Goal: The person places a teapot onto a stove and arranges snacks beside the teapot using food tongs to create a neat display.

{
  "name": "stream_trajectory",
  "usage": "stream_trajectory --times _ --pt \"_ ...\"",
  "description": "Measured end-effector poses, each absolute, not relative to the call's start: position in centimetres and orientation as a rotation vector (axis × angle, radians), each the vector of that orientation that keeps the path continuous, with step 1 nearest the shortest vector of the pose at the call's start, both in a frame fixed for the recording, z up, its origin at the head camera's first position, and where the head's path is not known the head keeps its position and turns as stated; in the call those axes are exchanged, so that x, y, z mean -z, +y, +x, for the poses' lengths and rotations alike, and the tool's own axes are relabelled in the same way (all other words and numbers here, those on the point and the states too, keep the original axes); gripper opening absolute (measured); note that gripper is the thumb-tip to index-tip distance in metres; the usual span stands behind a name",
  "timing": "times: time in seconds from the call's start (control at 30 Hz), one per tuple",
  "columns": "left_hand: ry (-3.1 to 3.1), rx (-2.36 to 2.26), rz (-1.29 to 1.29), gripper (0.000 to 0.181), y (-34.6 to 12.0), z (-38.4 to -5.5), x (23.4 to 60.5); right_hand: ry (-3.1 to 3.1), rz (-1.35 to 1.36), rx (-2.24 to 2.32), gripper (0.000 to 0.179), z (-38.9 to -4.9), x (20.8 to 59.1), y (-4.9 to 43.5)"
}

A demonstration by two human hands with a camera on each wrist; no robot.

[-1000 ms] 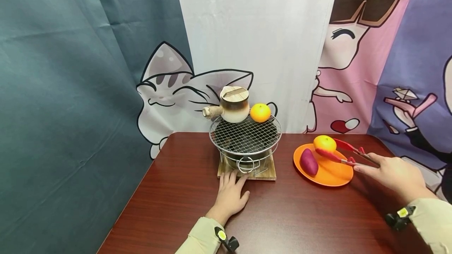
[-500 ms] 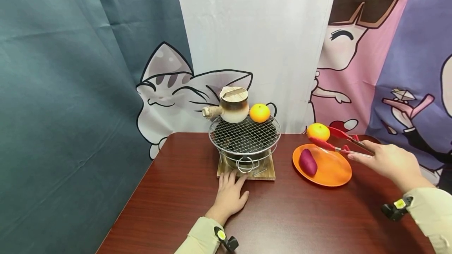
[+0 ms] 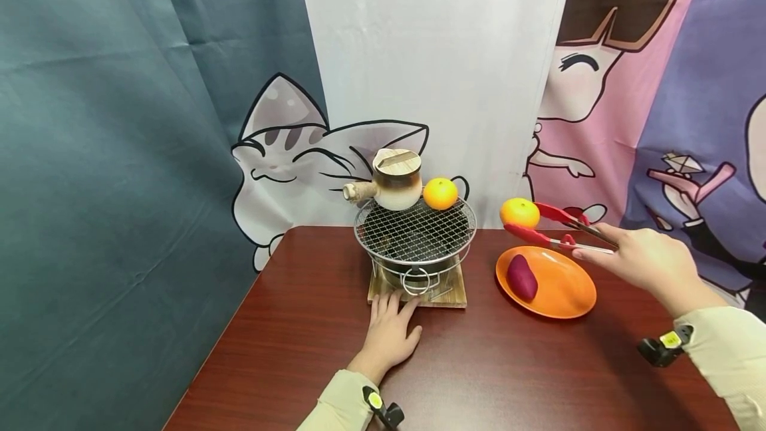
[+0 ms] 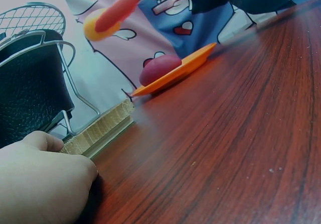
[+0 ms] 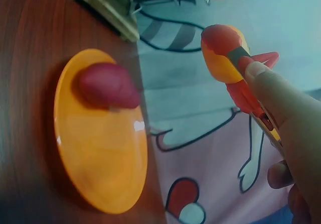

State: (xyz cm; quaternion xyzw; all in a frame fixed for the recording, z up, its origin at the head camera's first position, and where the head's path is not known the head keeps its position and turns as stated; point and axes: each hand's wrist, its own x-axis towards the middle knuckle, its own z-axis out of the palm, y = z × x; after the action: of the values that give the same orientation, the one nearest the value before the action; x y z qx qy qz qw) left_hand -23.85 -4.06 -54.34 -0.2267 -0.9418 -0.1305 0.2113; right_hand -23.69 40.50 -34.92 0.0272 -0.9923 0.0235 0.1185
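My right hand (image 3: 649, 265) grips a pair of red-tipped tongs (image 3: 565, 243). Between the tong tips is an orange mandarin (image 3: 519, 212), raised above the far left part of the orange plate (image 3: 565, 294). A purple sweet potato (image 3: 522, 277) lies on that plate. My left hand (image 3: 389, 338) rests with spread fingers at the front edge of the wooden base board (image 3: 457, 288) under the round grill (image 3: 419, 235); the left wrist view shows the fingers touching the board. On the grill's wire mesh sit a small lidded pot (image 3: 397, 181) and a second mandarin (image 3: 440, 193).
The dark red wooden table (image 3: 287, 351) carries everything. A printed curtain (image 3: 467, 72) hangs right behind its far edge. The pot's rope-wrapped handle (image 3: 359, 191) sticks out to the left past the grill. A metal ring (image 3: 415, 281) hangs at the grill's front.
The right hand has lifted the mandarin off the plate with the tongs and carried it up and to the left. My left hand has stayed where it was.
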Motion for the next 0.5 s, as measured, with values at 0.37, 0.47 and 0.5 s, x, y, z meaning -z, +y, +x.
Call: stream_trajectory --times 0.37,0.47,0.5 --pt "-2.602 0.358 -0.628 0.055 -4.1 -23.8 54.4 -2.883 0.13 -0.046 0.092 -23.1 33.3 37.7" --pt "-2.585 0.358 -0.636 0.055 -4.1 -23.8 54.5 -2.882 0.138 -0.046 0.091 -23.0 33.0 37.3" --pt "-2.581 0.359 -0.639 0.055 -4.1 -23.8 54.5 -2.879 0.14 -0.045 0.09 -23.0 32.9 37.1"
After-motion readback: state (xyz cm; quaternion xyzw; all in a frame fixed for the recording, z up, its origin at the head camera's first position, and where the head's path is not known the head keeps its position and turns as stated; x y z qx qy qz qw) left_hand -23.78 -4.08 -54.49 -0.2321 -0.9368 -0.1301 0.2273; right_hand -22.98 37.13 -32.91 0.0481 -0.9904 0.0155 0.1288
